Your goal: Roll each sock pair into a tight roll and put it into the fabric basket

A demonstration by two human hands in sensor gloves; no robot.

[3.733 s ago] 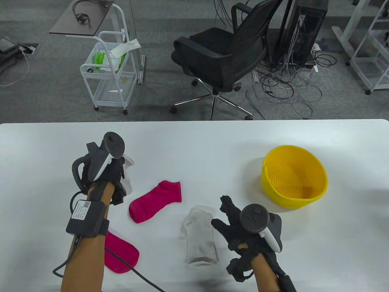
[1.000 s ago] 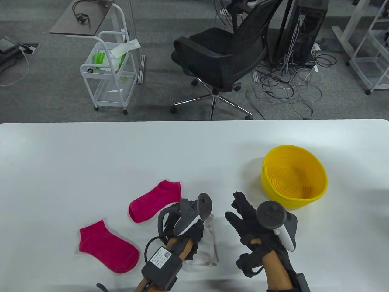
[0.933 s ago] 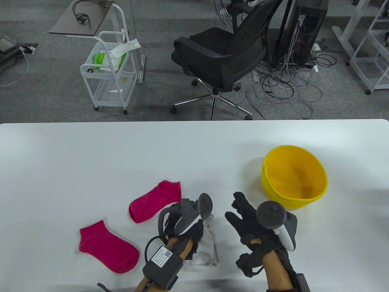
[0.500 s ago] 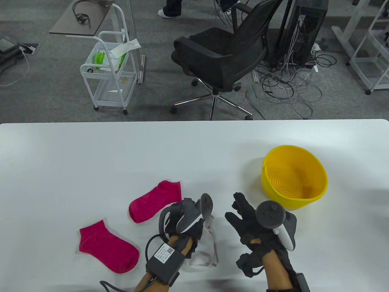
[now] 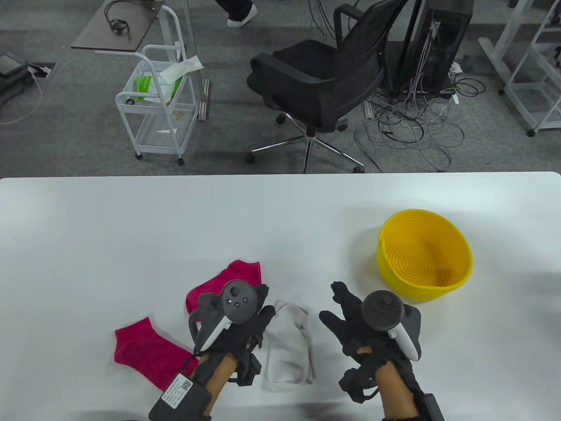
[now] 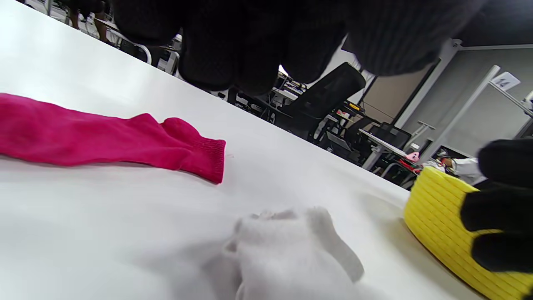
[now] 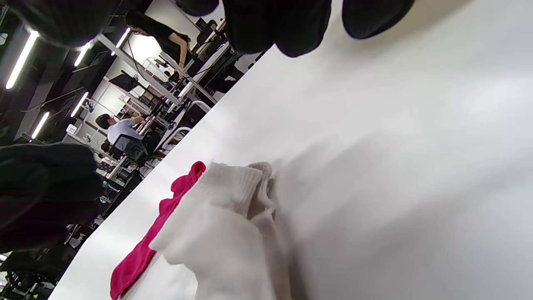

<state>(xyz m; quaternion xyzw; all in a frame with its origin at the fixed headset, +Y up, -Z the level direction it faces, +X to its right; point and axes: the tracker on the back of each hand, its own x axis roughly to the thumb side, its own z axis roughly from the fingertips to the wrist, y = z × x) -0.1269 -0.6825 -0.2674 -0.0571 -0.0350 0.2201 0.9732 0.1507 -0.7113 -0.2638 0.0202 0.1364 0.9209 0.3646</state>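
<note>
The white socks (image 5: 288, 346) lie stacked flat on the white table (image 5: 131, 228), near its front edge, between the two hands and not rolled up. The left hand (image 5: 239, 326) is just beside them at their 9 o'clock with loose fingers and holds nothing, and the right hand (image 5: 350, 322) is near them at their 3 o'clock, fingers spread and holding nothing. The yellow basket (image 5: 424, 259) sits at 1 o'clock from the right hand, and two pink socks (image 5: 144, 353) lie flat at 9 and 11 o'clock from the white socks.
</note>
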